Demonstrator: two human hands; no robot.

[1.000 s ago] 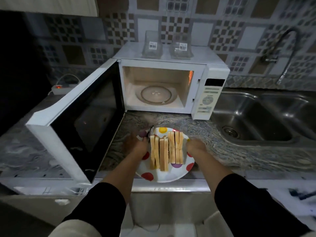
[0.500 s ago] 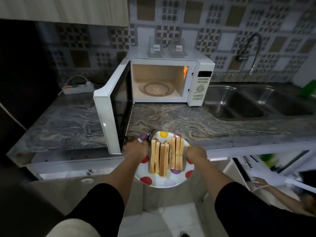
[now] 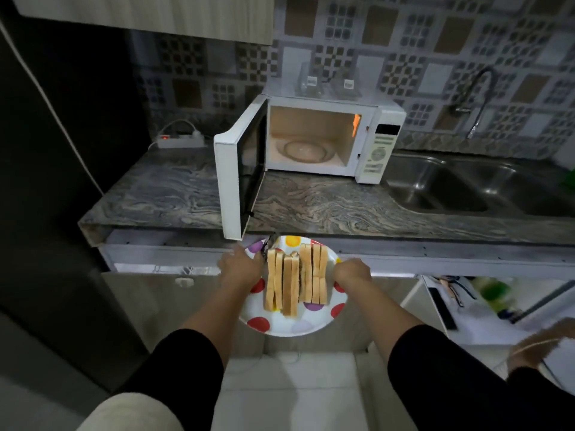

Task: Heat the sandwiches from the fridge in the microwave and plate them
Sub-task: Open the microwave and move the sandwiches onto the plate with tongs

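A white plate (image 3: pixel 280 325) with coloured dots carries several sandwich halves (image 3: pixel 295 281) standing on edge. My left hand (image 3: pixel 241 269) grips the plate's left rim and my right hand (image 3: pixel 353 273) grips its right rim. The plate hangs in the air in front of the counter edge, below the counter top. The white microwave (image 3: pixel 326 135) stands on the counter behind, its door (image 3: pixel 238 178) swung wide open to the left. Its lit cavity holds only the glass turntable (image 3: pixel 306 149).
The marbled counter (image 3: pixel 326 206) runs left to right, with a steel double sink (image 3: pixel 466 188) and tap (image 3: pixel 479 101) at the right. Two clear plastic containers (image 3: pixel 329 85) sit on the microwave. A power strip (image 3: pixel 180 140) lies at back left. Another person's hand (image 3: pixel 541 346) shows at lower right.
The plate of sandwiches has come off the counter and back toward me, held by both hands. My view has pulled away from the microwave.
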